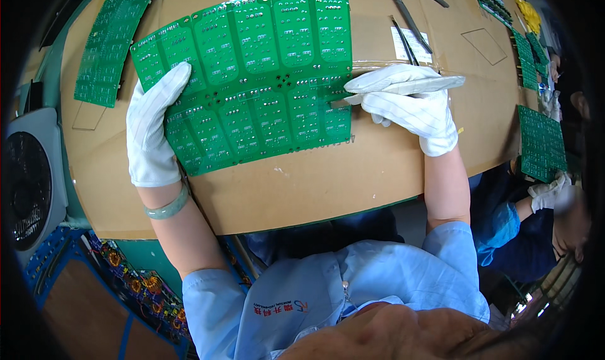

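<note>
A large green circuit board panel (252, 76), dotted with solder joints and divided into several sections, is held over the brown tabletop in front of me. My left hand (154, 130), in a white glove, grips its left edge with the thumb lying over the face. At the right edge my gloved right hand (406, 102) is closed round a slim grey tool (441, 83). The tool's flat grey tip meets the board's lower right part. Its exact kind is hard to tell.
Another green board (113, 45) lies at the far left. Pliers (406, 10), black tweezers (403, 42) and a white paper slip (419, 48) lie beyond my right hand. A fan (31, 183) stands left. On the right a co-worker's gloved hand (548, 193) is near another board (542, 142).
</note>
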A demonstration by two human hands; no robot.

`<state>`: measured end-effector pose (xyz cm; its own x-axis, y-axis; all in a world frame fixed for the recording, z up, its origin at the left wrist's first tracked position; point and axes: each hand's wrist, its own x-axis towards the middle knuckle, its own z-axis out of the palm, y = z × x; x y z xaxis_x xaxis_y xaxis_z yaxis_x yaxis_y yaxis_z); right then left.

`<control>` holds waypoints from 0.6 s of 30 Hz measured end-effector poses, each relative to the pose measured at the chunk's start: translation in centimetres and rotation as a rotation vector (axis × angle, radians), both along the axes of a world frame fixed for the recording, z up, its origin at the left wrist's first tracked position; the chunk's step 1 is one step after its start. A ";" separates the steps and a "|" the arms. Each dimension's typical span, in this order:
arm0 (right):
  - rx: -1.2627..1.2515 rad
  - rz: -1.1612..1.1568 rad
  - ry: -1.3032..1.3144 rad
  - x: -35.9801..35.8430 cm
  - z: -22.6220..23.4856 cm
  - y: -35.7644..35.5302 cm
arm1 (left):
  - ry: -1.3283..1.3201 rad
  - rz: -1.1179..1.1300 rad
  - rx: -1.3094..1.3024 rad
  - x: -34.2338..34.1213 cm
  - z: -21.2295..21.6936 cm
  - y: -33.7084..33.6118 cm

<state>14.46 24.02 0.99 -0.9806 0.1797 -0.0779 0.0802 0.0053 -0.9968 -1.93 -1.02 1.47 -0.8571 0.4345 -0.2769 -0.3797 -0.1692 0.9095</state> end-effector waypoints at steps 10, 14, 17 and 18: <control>0.076 0.034 -0.008 0.1 -0.3 0.5 | -0.016 -0.025 -0.018 -0.3 -0.1 0.1; 0.084 0.019 0.069 0.2 -1.2 0.6 | -0.040 -0.034 -0.010 -0.4 -0.3 0.2; 0.044 0.022 0.054 0.2 -1.1 0.5 | -0.016 -0.010 -0.055 -0.6 -0.7 -0.1; 0.050 0.026 0.041 0.1 -1.0 0.5 | -0.016 -0.012 -0.054 -0.6 -0.7 -0.1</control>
<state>14.56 24.53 0.00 -0.9873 0.1564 -0.0290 0.0383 0.0567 -0.9977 -2.53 -1.14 0.74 -0.8471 0.4284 -0.3145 -0.3963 -0.1151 0.9109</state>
